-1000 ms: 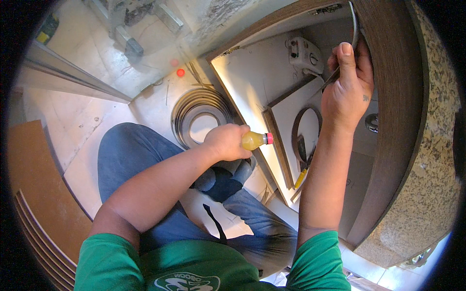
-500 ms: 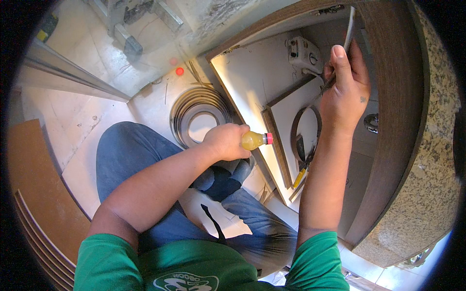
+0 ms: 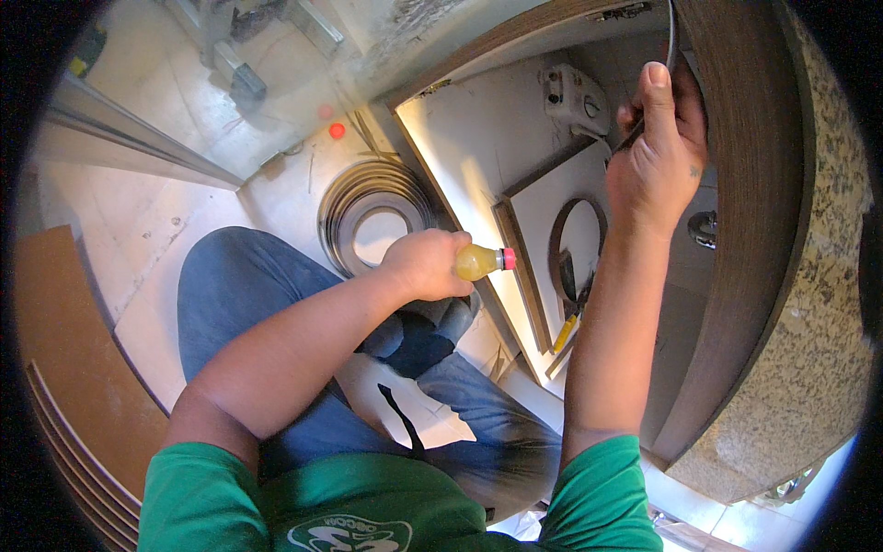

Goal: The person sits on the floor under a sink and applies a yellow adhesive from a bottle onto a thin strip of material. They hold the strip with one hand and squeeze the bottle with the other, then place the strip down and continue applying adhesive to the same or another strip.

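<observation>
My left hand [image 3: 425, 265] is closed around a small plastic bottle [image 3: 476, 262] of yellowish liquid. The bottle lies sideways in the grip, its pink-red cap pointing right. At the upper right, my right hand [image 3: 655, 179] pinches a thin, flexible edging strip [image 3: 672, 35] between thumb and fingers, beside the brown wooden frame [image 3: 750, 184] of a cabinet. One end of the strip rises past the thumb. Below the hand, a dark loop of strip [image 3: 557, 244] hangs inside the cabinet. A coil of edging strip [image 3: 336, 216] rests on the floor beyond my left hand.
A white board with a brown edge [image 3: 506, 230] leans inside the cabinet, near a yellow-handled tool [image 3: 567, 333] and a white electrical box [image 3: 577, 97]. A granite countertop [image 3: 800, 350] borders the right. Brown panels [image 3: 69, 322] lie at left; a metal ladder [image 3: 235, 69] stands behind. A red cap [image 3: 337, 131] sits on the floor.
My right hand has moved slightly up and away with the strip, whose upper end now reaches the picture's top edge. My left hand holds the bottle in nearly the same place.
</observation>
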Demonstrator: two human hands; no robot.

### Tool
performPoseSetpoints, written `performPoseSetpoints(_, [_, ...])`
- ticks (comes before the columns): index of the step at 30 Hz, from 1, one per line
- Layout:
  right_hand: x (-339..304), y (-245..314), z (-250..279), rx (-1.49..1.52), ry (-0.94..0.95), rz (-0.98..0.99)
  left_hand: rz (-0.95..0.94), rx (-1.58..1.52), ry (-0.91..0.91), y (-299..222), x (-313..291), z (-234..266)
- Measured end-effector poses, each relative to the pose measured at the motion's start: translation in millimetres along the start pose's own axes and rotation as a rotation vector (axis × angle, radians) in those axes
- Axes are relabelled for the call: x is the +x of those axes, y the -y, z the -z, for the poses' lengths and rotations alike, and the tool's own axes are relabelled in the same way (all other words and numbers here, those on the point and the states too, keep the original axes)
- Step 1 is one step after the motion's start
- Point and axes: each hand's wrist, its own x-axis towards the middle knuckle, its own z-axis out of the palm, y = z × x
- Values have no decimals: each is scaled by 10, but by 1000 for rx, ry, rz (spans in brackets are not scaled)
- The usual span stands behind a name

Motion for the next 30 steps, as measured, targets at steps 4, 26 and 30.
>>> performPoseSetpoints(4, [2, -43, -11, 128, 5, -42, 28, 31, 39, -32, -5, 37])
performPoseSetpoints(26, [-32, -280, 28, 335, -4, -47, 14, 21, 29, -33, -17, 64])
performPoseSetpoints(30, [-64, -208, 31, 337, -10, -75, 11, 16, 25, -19, -13, 51])
